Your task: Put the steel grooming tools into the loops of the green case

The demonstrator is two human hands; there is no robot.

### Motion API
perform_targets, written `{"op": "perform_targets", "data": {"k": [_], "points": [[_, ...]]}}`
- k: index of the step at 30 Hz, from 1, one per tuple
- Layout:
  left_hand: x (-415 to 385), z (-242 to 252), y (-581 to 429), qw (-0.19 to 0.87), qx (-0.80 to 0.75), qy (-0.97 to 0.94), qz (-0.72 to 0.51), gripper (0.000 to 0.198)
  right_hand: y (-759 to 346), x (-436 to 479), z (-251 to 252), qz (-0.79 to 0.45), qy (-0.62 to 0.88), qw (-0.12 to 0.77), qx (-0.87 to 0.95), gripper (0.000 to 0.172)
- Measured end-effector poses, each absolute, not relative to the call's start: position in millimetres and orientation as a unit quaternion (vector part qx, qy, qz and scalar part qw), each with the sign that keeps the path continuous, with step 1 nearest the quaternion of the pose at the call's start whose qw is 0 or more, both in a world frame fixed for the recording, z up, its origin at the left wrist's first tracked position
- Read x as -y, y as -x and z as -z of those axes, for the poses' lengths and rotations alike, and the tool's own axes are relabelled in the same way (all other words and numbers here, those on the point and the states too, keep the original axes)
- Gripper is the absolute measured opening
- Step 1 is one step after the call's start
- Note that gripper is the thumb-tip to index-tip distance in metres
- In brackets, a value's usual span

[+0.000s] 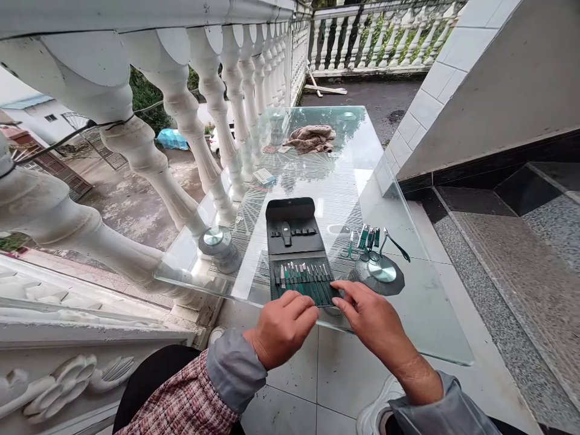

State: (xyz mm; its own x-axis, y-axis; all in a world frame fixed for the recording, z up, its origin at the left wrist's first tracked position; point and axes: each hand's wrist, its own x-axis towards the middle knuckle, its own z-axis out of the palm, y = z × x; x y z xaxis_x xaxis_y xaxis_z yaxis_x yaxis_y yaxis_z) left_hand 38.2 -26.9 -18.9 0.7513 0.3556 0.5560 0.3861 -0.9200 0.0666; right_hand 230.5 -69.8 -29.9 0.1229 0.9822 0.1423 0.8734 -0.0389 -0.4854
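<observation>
A black manicure case [296,246] lies unfolded on the glass table, its upper flap raised. Several slim metal tools with green handles [301,277] stand side by side in loops across its lower panel. A dark teardrop-shaped piece [287,234] sits in the upper panel. My left hand [287,326] is closed at the case's lower edge; whatever its curled fingers hold is hidden. At the lower right corner, the thumb and forefinger of my right hand [369,314] grip the case's edge. Small scissors [350,249], nail clippers [369,237] and nippers [393,244] lie to the right.
The glass tabletop [435,314] has a front edge close to me. A crumpled brown cloth [310,139] and a small card [264,176] lie farther back. White balusters [174,115] line the left side; stone steps [512,260] rise on the right.
</observation>
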Motion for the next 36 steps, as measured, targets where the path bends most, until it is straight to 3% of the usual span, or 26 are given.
{"op": "perform_targets", "data": {"k": [23,31,36], "points": [[18.6,22.7,-41.6,0.086,0.281,0.929,0.225,0.019,-226.9,70.1,25.9,-0.114,0.723,0.225,0.644,0.024],[29.1,22.9,-41.5,0.152,0.054,0.947,0.279,0.017,-238.0,71.8,26.2,-0.198,0.704,0.316,0.604,0.023],[30.9,28.3,-45.8,0.18,0.053,0.945,0.269,0.018,-239.9,75.0,28.1,-0.121,0.697,0.321,0.63,0.016]]}}
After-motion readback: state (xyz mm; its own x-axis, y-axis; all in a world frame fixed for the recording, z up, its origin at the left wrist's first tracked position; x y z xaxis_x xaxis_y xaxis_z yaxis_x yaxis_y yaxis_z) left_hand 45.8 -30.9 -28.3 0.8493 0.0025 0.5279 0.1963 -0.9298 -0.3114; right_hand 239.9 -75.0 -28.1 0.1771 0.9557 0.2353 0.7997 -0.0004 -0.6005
